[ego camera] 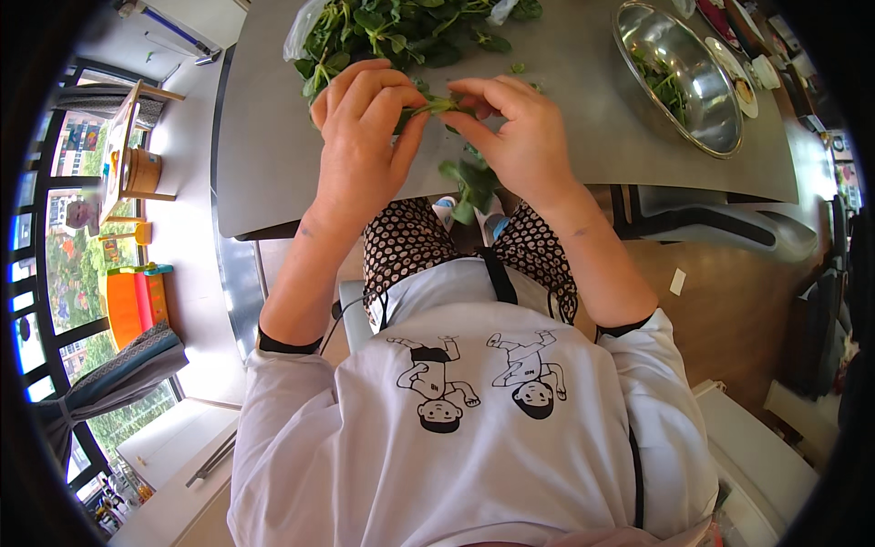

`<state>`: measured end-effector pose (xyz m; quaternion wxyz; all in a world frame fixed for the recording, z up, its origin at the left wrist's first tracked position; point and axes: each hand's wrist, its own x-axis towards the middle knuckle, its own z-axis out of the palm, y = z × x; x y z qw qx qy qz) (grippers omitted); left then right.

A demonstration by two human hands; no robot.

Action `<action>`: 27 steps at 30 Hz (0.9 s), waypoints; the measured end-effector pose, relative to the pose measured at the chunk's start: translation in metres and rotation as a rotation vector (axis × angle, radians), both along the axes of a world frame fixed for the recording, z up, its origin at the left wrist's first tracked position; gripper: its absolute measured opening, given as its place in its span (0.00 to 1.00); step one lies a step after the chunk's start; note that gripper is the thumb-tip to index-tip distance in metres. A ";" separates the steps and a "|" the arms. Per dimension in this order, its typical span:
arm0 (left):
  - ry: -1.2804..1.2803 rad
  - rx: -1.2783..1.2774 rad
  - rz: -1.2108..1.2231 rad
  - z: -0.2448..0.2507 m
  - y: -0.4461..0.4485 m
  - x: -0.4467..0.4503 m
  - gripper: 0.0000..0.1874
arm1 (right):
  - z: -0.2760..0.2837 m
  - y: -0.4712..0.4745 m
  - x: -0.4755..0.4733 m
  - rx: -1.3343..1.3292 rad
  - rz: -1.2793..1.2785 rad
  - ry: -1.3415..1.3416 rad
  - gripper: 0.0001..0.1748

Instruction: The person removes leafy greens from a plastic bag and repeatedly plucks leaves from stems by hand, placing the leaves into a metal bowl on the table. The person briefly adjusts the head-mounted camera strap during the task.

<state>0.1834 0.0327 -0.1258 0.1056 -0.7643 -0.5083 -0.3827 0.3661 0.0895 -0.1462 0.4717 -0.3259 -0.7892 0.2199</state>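
Over the near edge of the grey table [273, 164], my left hand [369, 130] and my right hand [519, 130] pinch a sprig of leafy greens [441, 106] between them, fingertips a short way apart. Larger leaves [472, 184] hang below my right hand. Beyond my hands lies a heap of leafy greens [410, 34] with clear plastic at its left side. To the right, a steel bowl [711, 89] holds some picked greens [660, 85].
A small leaf piece [517, 68] lies on the table near my right hand. A plate with food [731, 68] stands beyond the bowl. A chair [718, 225] is at the table's near right edge.
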 end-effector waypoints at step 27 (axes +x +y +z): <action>-0.521 -0.804 -0.379 0.013 0.041 -0.016 0.18 | 0.018 0.035 0.021 -0.682 0.329 -0.047 0.08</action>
